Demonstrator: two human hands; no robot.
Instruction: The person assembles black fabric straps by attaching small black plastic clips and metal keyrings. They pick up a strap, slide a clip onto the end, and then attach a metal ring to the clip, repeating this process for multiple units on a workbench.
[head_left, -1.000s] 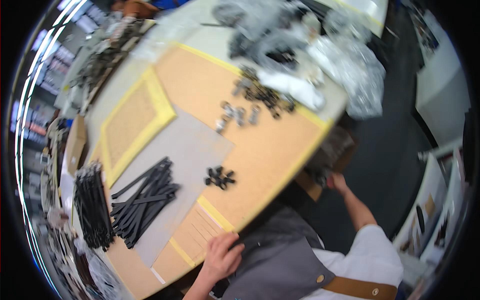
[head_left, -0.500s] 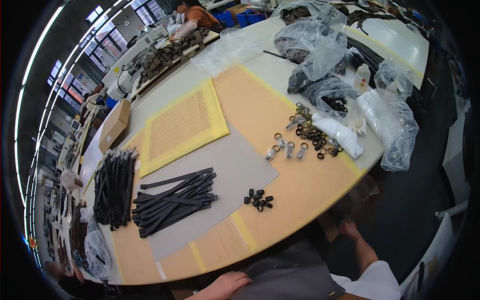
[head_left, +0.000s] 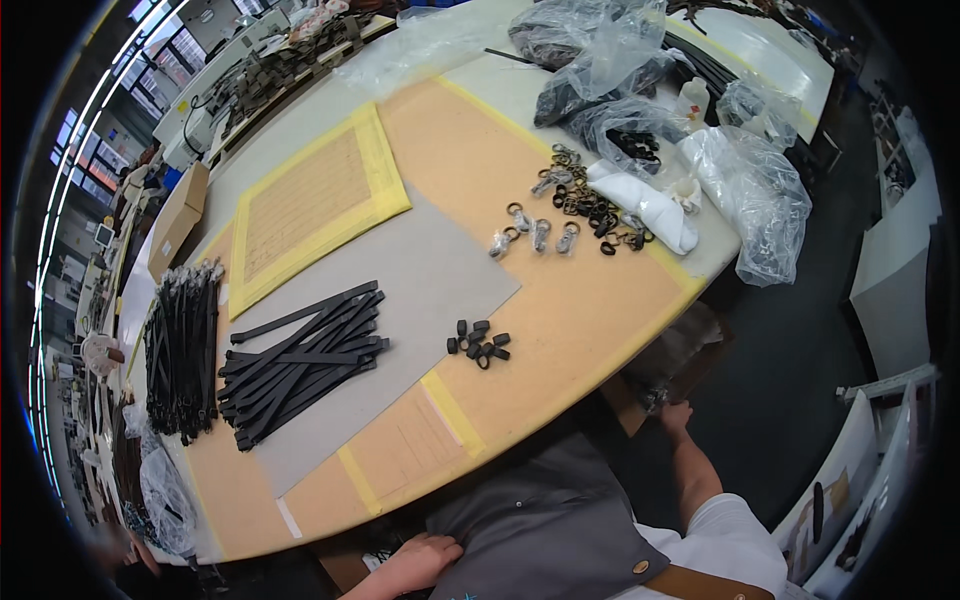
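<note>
My left hand (head_left: 425,558) lies on the grey apron (head_left: 545,510) at my lap, holding nothing that I can see. Beyond the table's right edge, my right hand (head_left: 677,416) reaches down to a cardboard box (head_left: 628,402) with a clear plastic bag (head_left: 682,350) in it. The fingers of that hand are curled at the bag's near edge; their tips are partly hidden. On the table in front of me lies a small group of black loops (head_left: 480,345). Left of them is a crossed pile of black straps (head_left: 300,362).
Black straps with metal clasps (head_left: 182,350) lie farther left. A yellow-taped board (head_left: 310,200) is behind the pile. Wrapped metal clasps (head_left: 540,235), dark rings (head_left: 590,205), a white roll (head_left: 645,205) and plastic bags (head_left: 750,195) occupy the right side. Another person's arm (head_left: 142,552) shows lower left.
The view has shifted, so the table's contents sit farther left and higher. My right arm reaches farther toward the box, its hand now at the plastic. My left hand stays on the apron.
</note>
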